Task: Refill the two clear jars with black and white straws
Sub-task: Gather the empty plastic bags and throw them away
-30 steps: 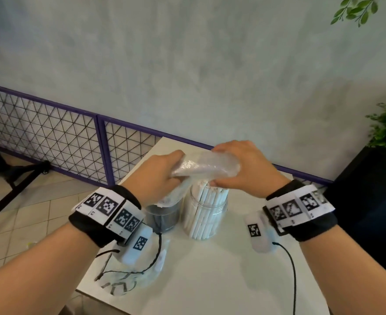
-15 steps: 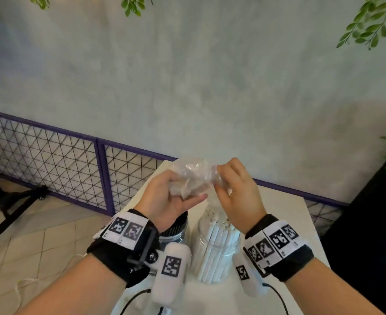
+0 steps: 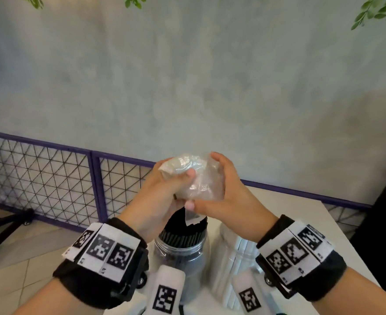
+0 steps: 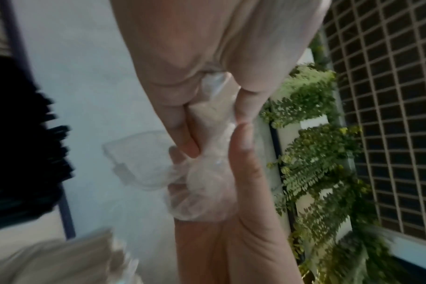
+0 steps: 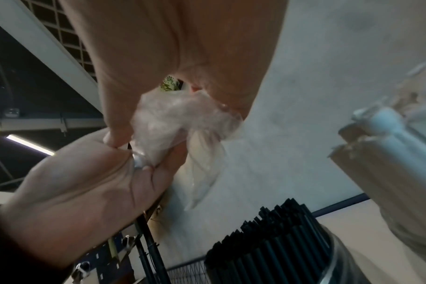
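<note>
— Overhead, what is gripped by the left hand [image 3: 162,196] and right hand [image 3: 228,196]?
— A crumpled plastic bag [image 3: 196,178] is clenched between both.
— And below?
— Black straws [image 3: 183,226] and white straws [image 3: 235,246] are packed in two clear jars [image 3: 178,253].

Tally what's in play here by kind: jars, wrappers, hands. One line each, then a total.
Jars: 2, the jar of black straws and the jar of white straws
Crumpled plastic wrappers: 1, the plastic wrapper
Hands: 2, the left hand and the right hand, both gripping it
Total: 5
</note>
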